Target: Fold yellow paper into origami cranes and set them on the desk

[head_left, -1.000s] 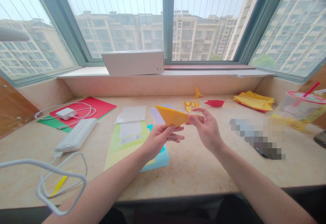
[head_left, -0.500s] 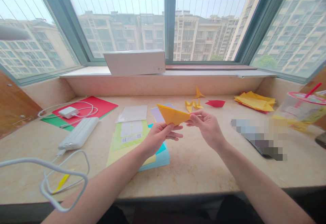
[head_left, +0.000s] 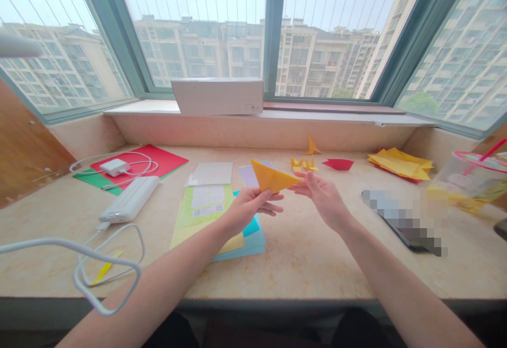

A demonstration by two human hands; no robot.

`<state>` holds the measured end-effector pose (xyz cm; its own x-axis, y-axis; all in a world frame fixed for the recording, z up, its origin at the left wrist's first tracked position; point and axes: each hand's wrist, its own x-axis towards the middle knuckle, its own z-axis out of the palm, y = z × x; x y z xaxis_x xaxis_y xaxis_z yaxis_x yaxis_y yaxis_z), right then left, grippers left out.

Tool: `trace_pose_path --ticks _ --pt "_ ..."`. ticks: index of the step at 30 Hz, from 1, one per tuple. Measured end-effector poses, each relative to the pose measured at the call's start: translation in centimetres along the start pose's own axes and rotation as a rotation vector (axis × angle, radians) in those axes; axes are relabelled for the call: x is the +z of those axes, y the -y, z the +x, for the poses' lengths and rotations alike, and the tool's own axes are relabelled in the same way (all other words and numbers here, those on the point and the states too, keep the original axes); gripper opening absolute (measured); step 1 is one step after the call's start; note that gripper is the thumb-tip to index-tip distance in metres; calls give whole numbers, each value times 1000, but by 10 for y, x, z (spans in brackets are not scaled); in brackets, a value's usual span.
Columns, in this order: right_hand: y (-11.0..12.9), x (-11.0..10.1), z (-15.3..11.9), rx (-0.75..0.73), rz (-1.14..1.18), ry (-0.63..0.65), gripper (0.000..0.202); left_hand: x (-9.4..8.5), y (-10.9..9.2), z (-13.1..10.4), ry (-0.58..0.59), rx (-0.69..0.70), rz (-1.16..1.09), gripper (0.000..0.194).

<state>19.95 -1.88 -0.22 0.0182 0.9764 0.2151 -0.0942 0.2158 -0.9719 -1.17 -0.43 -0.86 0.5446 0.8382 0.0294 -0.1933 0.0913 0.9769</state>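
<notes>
A folded piece of yellow paper (head_left: 273,178), roughly triangular, is held up above the counter between my hands. My left hand (head_left: 255,205) pinches its lower edge with the thumb in front, the other fingers behind and below. At the paper's right tip, my right hand (head_left: 317,189) grips with thumb and fingers. Behind my right hand stand small folded yellow paper pieces (head_left: 311,147) and a folded red paper piece (head_left: 338,164). Coloured paper sheets (head_left: 245,250) in blue, yellow and green lie under and beyond my left hand.
On the left are a white power bank (head_left: 129,200), a charger plug (head_left: 114,167) with cables, and red and green sheets (head_left: 170,160). At right lie a yellow paper stack (head_left: 400,163), a partly blurred phone (head_left: 390,221) and a plastic cup (head_left: 475,176). A white box (head_left: 217,97) rests on the sill.
The view has shifted slightly, so the scene sits a little further right. My right hand has moved slightly rightward along the tip; both hands still hold the yellow paper.
</notes>
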Motion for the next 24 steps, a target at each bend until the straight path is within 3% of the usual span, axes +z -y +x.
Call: trace_pose_path --ticks 4,12,18,24 --pt "3 5 -3 5 -56 161 48 0 2 0 37 6 16 43" --pt "0 11 -6 -50 5 130 43 0 4 2 51 26 14 42" --pt "0 11 -7 -130 -148 21 49 0 1 1 63 29 -4 42" --pt "6 4 -7 -146 -237 -55 35 -2 0 0 73 16 0 42"
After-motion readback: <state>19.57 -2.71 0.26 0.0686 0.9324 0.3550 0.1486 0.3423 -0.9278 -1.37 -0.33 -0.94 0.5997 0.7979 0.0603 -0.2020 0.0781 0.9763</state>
